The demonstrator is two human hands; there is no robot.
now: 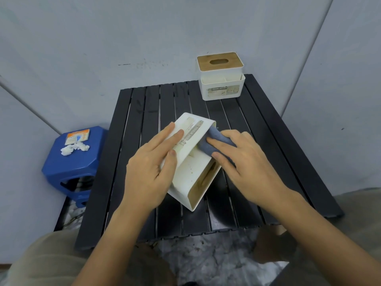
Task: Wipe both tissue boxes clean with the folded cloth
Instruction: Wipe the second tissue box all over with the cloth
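Observation:
A white tissue box (190,176) with a wooden lid lies tipped on its side in the middle of the black slatted table (257,129), its "TISSUE HOLDER" label facing up. My left hand (153,162) grips it from the left, fingers flat across the label side. My right hand (239,157) presses a folded blue-grey cloth (212,139) against the box's upper right face. A second white tissue box (221,79) with a wooden slotted lid stands upright at the table's far right corner, apart from both hands.
A blue plastic stool (76,162) stands left of the table, carrying a small orange and white packet (77,137) and crumpled white tissue (74,148). Grey walls close in behind and on both sides. My knees show at the bottom edge.

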